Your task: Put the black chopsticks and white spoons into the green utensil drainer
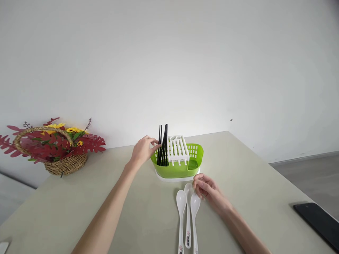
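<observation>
Just left of centre, the left hand (144, 150) is set against black chopsticks (164, 150), already stood in the left end of the green basket (174, 171); whether any is pinched cannot be told. At lower centre, three white spoons (188, 218) remain outside it, bowls just beside the right hand (208, 188), loosely curled, nothing seen held.

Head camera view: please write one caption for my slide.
Left hand at black chopsticks in a green basket; right hand near three white spoons.
</observation>
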Tool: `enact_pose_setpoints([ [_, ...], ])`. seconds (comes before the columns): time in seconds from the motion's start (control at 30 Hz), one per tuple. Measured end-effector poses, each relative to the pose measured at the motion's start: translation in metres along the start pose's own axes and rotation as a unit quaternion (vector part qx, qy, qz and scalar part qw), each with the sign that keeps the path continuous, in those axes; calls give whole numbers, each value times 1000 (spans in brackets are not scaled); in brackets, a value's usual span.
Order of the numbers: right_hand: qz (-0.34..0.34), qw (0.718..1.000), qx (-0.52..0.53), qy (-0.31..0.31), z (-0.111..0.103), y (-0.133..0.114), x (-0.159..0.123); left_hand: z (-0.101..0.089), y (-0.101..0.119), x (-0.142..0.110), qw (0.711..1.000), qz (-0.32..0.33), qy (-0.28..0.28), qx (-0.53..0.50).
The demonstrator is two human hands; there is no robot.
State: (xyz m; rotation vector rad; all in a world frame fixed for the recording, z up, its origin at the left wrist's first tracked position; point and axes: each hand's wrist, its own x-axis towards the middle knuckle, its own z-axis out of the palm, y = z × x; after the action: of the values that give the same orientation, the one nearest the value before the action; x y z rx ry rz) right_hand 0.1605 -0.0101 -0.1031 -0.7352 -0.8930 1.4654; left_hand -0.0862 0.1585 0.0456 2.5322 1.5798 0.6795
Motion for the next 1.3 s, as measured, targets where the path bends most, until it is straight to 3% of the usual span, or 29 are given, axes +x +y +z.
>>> enact_pose_setpoints([
  [0.13, 5, 1000, -5, -1, 1, -3, -2, 3, -6, -5, 998, 5, 15, -64],
  [0.23, 4, 999, -42, -2, 1, -7, -4, 7, -14, -19, 988, -14, 77, -134],
  [0.33, 8, 995, -97, 1, 2, -13, -5, 20, -27, -43, 959, -95, 159, -216],
  [0.4, 14, 990, -143, 4, 2, -16, -5, 33, -38, -65, 933, -159, 179, -268],
  [0.53, 6, 960, -279, 26, 0, -23, -9, 54, -59, -116, 923, -208, 131, -297],
  [0.7, -34, 906, -421, 35, -6, -28, -20, 52, -74, -160, 917, -235, 88, -309],
  [0.8, -9, 887, -461, 23, -12, -25, -26, 50, -74, -168, 919, -224, 73, -316],
  [1.0, 66, 898, -436, 0, -24, -16, -32, 54, -69, -170, 937, -200, 52, -280],
  [1.3, 74, 875, -478, -32, -19, -16, -32, 52, -67, -174, 933, -195, 48, -300],
])
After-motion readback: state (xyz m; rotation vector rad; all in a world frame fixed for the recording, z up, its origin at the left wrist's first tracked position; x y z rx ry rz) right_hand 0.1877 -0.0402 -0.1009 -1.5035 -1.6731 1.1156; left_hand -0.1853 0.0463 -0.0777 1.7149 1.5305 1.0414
